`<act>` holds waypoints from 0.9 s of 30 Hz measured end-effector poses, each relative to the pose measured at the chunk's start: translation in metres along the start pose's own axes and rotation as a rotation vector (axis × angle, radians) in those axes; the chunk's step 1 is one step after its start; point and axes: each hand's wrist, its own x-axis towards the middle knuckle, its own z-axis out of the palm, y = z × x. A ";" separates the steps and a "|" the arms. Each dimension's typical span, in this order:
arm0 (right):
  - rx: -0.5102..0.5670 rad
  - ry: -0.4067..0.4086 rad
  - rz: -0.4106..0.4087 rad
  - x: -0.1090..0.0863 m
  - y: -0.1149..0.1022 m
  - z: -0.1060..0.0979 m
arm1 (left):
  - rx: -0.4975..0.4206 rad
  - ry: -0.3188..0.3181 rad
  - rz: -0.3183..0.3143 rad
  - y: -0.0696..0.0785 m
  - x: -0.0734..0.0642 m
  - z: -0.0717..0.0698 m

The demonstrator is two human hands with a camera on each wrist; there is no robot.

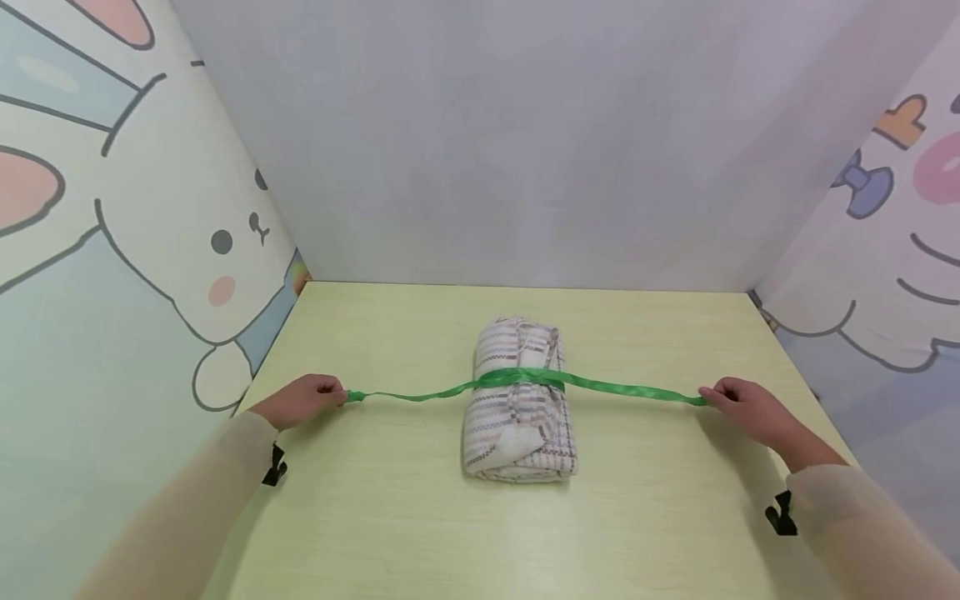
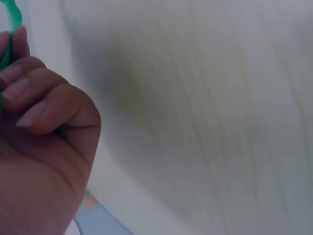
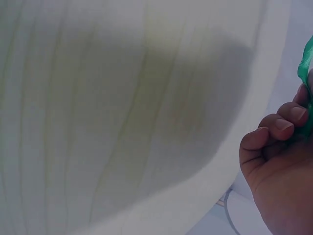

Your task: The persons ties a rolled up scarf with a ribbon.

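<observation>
Cartoon walls (image 1: 135,333) flank a yellowish table (image 1: 645,508) bearing cloth (image 1: 491,421).

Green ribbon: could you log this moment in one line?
left grip: pinches green ribbon | right grip: pinches ribbon too | ribbon: around folded striped cloth | cloth: on table

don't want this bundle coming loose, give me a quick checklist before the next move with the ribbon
1. Left grip on the green ribbon: ok, pinching its left end.
2. Right grip on the ribbon: ok, pinching its right end.
3. Ribbon placed across the folded striped cloth: ok, near its middle.
4. Left tail pulled taut: not ok, it sags slightly.
5. Ribbon flat underneath the cloth: cannot tell, hidden.
</observation>
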 end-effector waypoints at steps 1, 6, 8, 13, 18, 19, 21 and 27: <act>-0.012 -0.006 0.002 0.002 0.000 0.003 | -0.004 0.006 -0.010 0.000 0.001 0.003; -0.123 -0.043 0.013 0.008 -0.002 0.019 | 0.065 0.029 -0.071 0.000 0.009 0.011; -0.173 -0.049 0.013 0.010 -0.002 0.023 | 0.114 0.032 -0.100 -0.001 0.011 0.012; -0.243 -0.023 0.034 0.010 -0.003 0.025 | 0.191 0.037 -0.141 -0.006 0.012 0.011; -0.263 -0.026 0.044 0.012 -0.012 0.026 | 0.230 0.054 -0.134 -0.006 0.015 0.017; -0.267 -0.025 0.041 0.013 -0.013 0.027 | 0.246 0.058 -0.133 -0.006 0.017 0.019; -0.278 -0.018 0.032 0.015 -0.015 0.029 | 0.288 0.066 -0.126 -0.004 0.020 0.024; -0.268 0.019 0.013 0.020 -0.019 0.035 | 0.345 0.089 -0.152 0.003 0.024 0.033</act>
